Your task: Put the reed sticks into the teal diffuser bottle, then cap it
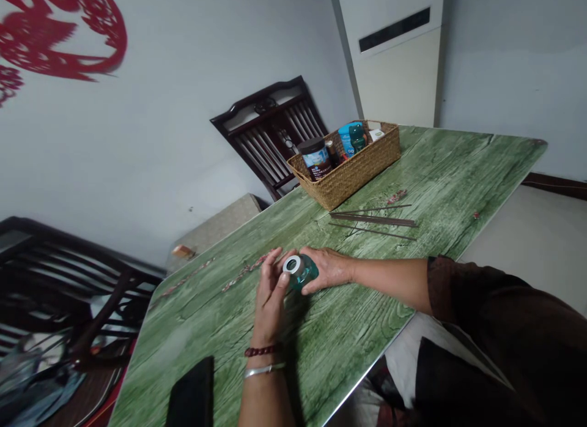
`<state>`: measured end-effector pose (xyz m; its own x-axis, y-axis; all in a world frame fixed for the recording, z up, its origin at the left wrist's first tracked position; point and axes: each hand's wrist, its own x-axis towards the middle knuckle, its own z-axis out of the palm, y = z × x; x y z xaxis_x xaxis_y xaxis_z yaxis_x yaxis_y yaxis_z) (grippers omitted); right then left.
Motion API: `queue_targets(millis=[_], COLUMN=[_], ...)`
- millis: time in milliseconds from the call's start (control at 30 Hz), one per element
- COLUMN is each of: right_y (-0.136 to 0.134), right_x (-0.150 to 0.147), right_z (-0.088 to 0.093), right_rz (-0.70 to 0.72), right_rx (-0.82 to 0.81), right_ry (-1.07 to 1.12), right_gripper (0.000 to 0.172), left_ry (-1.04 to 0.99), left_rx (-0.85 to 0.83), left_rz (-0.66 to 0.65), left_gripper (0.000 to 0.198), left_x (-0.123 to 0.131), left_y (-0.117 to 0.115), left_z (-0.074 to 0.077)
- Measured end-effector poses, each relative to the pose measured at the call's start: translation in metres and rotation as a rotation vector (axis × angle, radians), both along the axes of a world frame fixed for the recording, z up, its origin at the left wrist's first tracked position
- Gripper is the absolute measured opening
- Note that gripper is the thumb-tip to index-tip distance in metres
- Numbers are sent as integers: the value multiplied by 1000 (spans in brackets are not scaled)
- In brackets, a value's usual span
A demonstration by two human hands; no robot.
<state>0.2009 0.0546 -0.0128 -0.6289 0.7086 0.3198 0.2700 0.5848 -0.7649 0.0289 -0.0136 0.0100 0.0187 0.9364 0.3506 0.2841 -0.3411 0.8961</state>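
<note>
**Both our hands on a teal bottle**

Our right hand [331, 267] clasps the bottle [310, 271] round its body; our left hand [269, 286] grips its silvery collar [300, 270]. We judge it light, stiff, probably glass: slippery and breakable, best held by the sides. It's above the green table [348, 323], near dark sticks [380, 220], the basket [367, 170] beyond.
</note>
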Motion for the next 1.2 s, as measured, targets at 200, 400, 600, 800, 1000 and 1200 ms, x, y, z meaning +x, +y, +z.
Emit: queue_targets(millis=[200,400,600,800,1000,1200], right_y=[1,1,0,0,0,-1], right_x=[-1,-1,-2,-2,-3,-12], right_z=[-4,-5,-6,-5,-9,-11], right_rz=[3,6,2,-13,-8,-79], right_rx=[15,19,31,38,45,75], right_ry=[37,50,14,5,4,-7], right_gripper=[77,78,78,78,76,72], left_ry=[165,-13,328,299,427,476], left_rx=[138,31,190,123,178,178], left_rz=[175,-29,314,95,200,321], left_gripper=[71,61,73,61,78,57], left_x=[3,-4,2,5,9,10], left_y=[2,0,7,-4,0,3], left_z=[1,3,1,10,9,10])
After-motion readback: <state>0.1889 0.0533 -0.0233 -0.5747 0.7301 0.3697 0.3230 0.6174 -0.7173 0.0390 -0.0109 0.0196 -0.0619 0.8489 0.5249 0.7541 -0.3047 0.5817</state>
